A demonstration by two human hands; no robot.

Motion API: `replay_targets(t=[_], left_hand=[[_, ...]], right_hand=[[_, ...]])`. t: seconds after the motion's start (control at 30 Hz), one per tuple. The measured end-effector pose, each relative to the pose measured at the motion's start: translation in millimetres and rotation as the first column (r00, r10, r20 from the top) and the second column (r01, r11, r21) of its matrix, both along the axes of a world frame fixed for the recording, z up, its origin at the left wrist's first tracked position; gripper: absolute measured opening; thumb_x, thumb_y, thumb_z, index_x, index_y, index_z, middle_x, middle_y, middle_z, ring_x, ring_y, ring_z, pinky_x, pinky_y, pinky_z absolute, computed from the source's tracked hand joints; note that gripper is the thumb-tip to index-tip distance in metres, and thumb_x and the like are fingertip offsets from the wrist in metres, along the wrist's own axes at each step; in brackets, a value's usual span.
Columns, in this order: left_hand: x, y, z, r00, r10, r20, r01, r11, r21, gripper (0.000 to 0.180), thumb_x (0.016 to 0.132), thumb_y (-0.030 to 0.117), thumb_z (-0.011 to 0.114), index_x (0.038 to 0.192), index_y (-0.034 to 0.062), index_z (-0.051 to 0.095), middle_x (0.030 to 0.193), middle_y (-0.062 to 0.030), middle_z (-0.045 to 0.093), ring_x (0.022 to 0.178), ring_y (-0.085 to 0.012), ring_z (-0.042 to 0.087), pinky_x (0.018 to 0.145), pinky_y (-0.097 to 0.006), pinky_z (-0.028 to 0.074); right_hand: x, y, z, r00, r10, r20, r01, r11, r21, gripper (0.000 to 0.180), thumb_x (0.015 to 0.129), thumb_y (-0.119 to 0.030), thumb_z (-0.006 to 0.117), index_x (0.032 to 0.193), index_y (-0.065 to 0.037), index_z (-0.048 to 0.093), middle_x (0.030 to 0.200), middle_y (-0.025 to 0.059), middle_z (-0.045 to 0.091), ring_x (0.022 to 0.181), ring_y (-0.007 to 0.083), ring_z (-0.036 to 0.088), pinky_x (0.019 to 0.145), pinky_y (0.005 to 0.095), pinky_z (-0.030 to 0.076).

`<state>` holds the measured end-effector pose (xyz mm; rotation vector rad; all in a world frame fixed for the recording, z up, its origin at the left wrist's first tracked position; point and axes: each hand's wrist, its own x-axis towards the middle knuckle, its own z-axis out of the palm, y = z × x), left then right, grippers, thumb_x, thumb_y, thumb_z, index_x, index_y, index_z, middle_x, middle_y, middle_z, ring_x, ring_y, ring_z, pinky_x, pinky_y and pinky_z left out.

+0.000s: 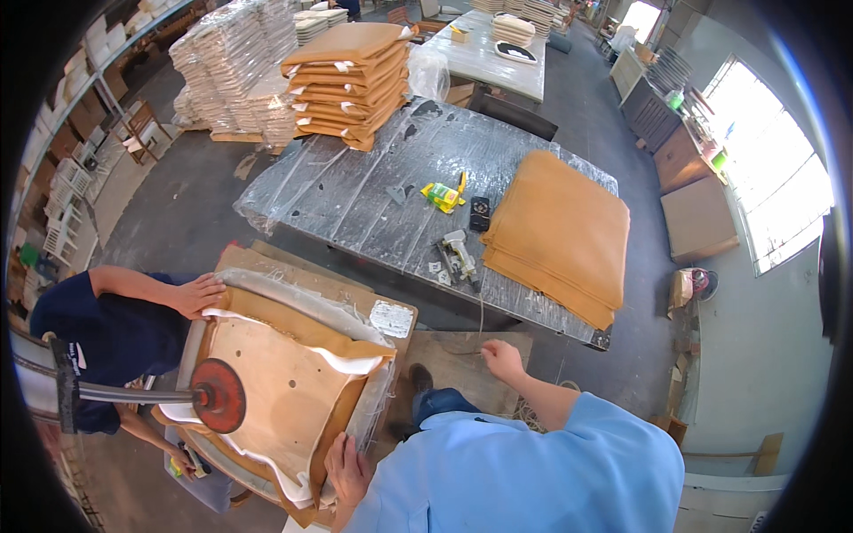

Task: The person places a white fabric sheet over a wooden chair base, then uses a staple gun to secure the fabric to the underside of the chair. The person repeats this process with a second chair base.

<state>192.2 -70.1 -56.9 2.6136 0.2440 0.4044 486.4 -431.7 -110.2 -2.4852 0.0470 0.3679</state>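
Note:
My left hand (348, 471) rests on the near right edge of an upholstered chair seat, fingers stretched along the tan leather (333, 435). The seat lies underside up, its wooden board (271, 364) showing inside the folded leather and white padding (351, 362). A red round press plate (219, 396) on a metal rod sits against the board. My right hand (503, 361) is raised off the seat with its fingers curled, close to the thin hose (482, 320) of a staple gun (459, 255). Whether the fingers hold the hose is unclear.
A co-worker's hand (200, 296) lies on the seat's far left corner; their other hand (182, 462) is lower left. The plastic-covered table (355, 195) bears stacked tan leather covers (560, 231), a yellow packet (442, 195) and a pile of tan cushions (346, 80).

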Motion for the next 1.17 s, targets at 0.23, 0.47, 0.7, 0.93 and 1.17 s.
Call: replay_targets(t=[0.23, 0.47, 0.7, 0.93, 1.17], left_hand=[[72, -34, 10, 1.000, 0.021, -0.022, -0.019, 0.998, 0.058, 0.048, 0.089, 0.010, 0.076, 0.137, 0.0029, 0.070, 0.146, -0.0224, 0.064, 0.127, -0.0455, 0.062, 0.109, -0.056, 0.048], [115, -86, 30, 0.932, 0.276, -0.235, -0.268, 0.961, 0.066, 0.066, 0.085, 0.006, 0.079, 0.149, 0.0023, 0.062, 0.157, -0.0269, 0.054, 0.144, -0.0516, 0.050, 0.120, -0.063, 0.040], [152, -123, 46, 0.765, 0.491, -0.418, -0.484, 0.865, 0.130, 0.084, 0.086, 0.008, 0.076, 0.164, 0.0014, 0.045, 0.173, -0.0261, 0.038, 0.161, -0.0536, 0.030, 0.131, -0.065, 0.025], [174, -128, 55, 0.646, 0.590, -0.484, -0.595, 0.787, 0.165, 0.079, 0.089, 0.008, 0.075, 0.162, 0.0015, 0.047, 0.174, -0.0261, 0.038, 0.161, -0.0503, 0.033, 0.132, -0.061, 0.027], [194, -129, 65, 0.516, 0.660, -0.546, -0.688, 0.699, 0.195, 0.077, 0.093, 0.011, 0.074, 0.164, 0.0097, 0.044, 0.179, -0.0194, 0.033, 0.166, -0.0463, 0.027, 0.134, -0.061, 0.023]], right_hand=[[39, -69, -23, 0.991, -0.061, -0.119, 0.049, 0.993, -0.106, 0.026, 0.094, -0.028, 0.076, 0.107, -0.008, 0.085, 0.100, 0.0187, 0.083, 0.098, 0.0363, 0.080, 0.090, 0.0456, 0.063], [235, -115, -50, 1.000, -0.025, -0.008, 0.023, 0.988, -0.156, 0.023, 0.091, -0.024, 0.075, 0.105, -0.009, 0.085, 0.101, 0.0195, 0.083, 0.101, 0.0384, 0.080, 0.093, 0.0488, 0.062], [404, -98, -57, 0.987, 0.119, -0.108, -0.148, 0.934, -0.324, 0.037, 0.102, -0.020, 0.064, 0.138, -0.017, 0.074, 0.133, 0.0197, 0.077, 0.126, 0.0386, 0.072, 0.109, 0.0508, 0.057], [461, -85, -71, 0.909, 0.343, -0.238, -0.409, 0.845, -0.344, 0.039, 0.110, -0.029, 0.051, 0.141, -0.018, 0.071, 0.133, 0.0206, 0.077, 0.124, 0.0398, 0.073, 0.104, 0.0527, 0.057], [480, -65, -58, 0.707, 0.598, -0.378, -0.702, 0.529, -0.476, 0.039, 0.111, -0.038, 0.050, 0.135, -0.015, 0.071, 0.130, 0.0144, 0.078, 0.120, 0.0343, 0.073, 0.109, 0.0496, 0.053]])
